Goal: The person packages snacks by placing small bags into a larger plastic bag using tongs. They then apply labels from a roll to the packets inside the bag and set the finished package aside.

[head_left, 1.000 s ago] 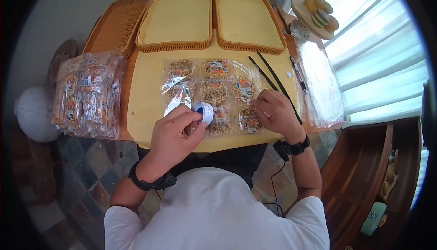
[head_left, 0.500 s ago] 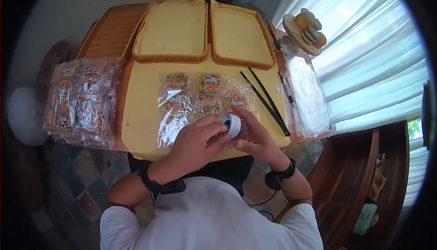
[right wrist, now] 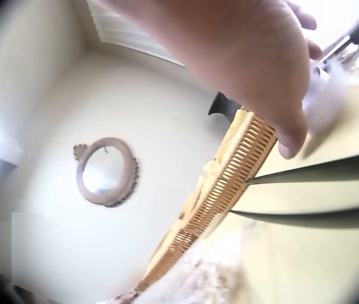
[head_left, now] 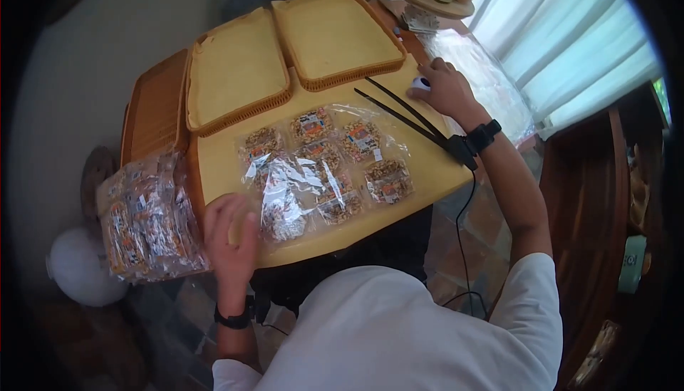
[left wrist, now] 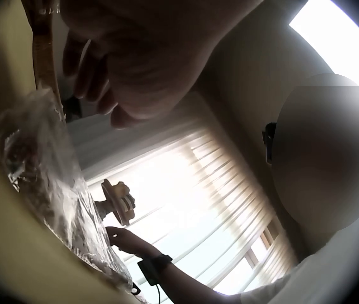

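Note:
At the right side of the table my right hand [head_left: 452, 92] holds a white roll of labels [head_left: 421, 85] by its edge, close over the yellow sheet. In the right wrist view the roll [right wrist: 326, 98] is blurred beside the thumb. My left hand [head_left: 229, 227] is off to the left, fingers loosely bent, with nothing in it. It hovers by the left edge of a large clear plastic bag [head_left: 324, 170]. Inside that bag lie several square packs of nutty clusters with printed labels, and a small white sticker [head_left: 377, 154] shows on one at the right.
Black tongs [head_left: 402, 115] lie between the bag and my right hand. Two paper-lined wicker trays [head_left: 235, 70] and a bare one [head_left: 153, 110] line the back. A stack of filled bags [head_left: 149, 223] stands left; clear bags [head_left: 484, 70] lie right.
The roll of labels passed from my left hand to my right, which carried it away to the right beyond the tongs. My left hand moved left to the bag's edge. The head view turned.

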`<control>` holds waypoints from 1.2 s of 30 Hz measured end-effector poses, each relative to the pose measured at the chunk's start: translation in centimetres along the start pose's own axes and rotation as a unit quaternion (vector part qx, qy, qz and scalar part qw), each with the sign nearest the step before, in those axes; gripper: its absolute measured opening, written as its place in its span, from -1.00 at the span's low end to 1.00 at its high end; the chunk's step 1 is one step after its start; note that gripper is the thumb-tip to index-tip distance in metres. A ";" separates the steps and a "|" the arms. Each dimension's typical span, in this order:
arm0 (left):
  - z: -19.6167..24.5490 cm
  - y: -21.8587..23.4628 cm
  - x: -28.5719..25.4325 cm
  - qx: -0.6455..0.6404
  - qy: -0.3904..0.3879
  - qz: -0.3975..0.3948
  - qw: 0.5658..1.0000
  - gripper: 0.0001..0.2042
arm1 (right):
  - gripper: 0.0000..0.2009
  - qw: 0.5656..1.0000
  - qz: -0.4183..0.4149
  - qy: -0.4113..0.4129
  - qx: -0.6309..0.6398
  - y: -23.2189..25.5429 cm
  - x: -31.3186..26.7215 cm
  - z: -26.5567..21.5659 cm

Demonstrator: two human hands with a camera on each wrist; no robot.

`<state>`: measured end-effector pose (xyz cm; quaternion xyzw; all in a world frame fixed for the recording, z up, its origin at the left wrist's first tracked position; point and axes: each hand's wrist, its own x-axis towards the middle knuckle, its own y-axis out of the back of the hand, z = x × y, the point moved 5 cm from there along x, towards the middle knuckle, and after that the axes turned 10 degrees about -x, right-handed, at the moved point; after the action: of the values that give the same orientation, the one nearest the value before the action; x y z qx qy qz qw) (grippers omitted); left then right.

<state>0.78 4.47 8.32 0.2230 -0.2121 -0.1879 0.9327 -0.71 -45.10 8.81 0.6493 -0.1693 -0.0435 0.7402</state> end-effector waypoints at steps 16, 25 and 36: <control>-6.6 -3.7 1.9 -0.334 0.289 0.036 0.896 -0.29 | -0.35 0.958 -0.031 -0.140 0.249 -2.9 -4.2 -11.2; -7.9 -5.5 3.8 -0.339 0.256 -0.013 0.905 -0.65 | -0.62 0.888 -0.033 -0.094 0.449 -6.3 -2.3 -10.6; -4.4 0.6 4.2 -0.295 0.238 0.026 0.925 -0.58 | -0.71 0.776 -0.013 -0.087 0.624 -0.5 0.2 -14.5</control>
<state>6.55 4.61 6.37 -0.0293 0.0759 -0.1593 0.9839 3.98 -31.52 6.95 0.9645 -0.2146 0.0064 0.1538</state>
